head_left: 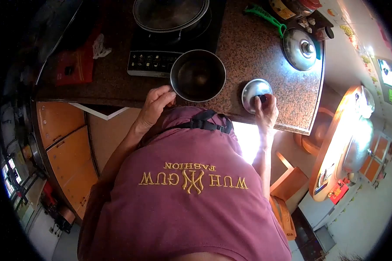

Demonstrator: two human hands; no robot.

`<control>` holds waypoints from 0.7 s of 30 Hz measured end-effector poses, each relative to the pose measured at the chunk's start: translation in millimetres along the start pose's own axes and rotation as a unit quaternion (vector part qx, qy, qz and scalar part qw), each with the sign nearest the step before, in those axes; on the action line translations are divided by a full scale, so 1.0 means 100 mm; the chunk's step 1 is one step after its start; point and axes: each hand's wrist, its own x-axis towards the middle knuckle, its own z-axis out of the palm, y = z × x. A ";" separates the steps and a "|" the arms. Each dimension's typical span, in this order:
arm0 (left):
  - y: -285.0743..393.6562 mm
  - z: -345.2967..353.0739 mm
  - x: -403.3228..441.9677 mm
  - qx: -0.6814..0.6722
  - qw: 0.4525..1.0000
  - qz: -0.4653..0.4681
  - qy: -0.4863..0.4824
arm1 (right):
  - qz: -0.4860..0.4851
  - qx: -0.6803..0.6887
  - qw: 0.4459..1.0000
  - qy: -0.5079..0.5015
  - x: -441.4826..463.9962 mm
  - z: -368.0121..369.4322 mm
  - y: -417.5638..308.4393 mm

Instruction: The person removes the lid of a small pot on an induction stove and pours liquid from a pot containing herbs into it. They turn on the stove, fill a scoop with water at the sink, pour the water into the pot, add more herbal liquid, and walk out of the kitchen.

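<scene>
On speckled brown counter (252, 56), pot (197, 95) and small lid (251, 90); beyond, wooden chair (292, 184).

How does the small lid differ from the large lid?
The small lid is narrower than the large lid. The right hand grips the small lid by its knob; no hand touches the large lid. The small lid's knob is dark, the large lid's mostly silvery. Both are round and shiny.
</scene>
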 end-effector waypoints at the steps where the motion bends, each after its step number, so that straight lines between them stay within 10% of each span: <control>1: -0.01 0.00 0.00 -0.002 1.000 0.000 -0.001 | 0.009 0.001 1.000 -0.005 0.01 0.00 -0.02; 21: -0.01 0.04 -0.09 -0.069 0.997 -0.033 -0.005 | 0.021 -0.072 0.997 0.004 0.09 -0.12 -0.31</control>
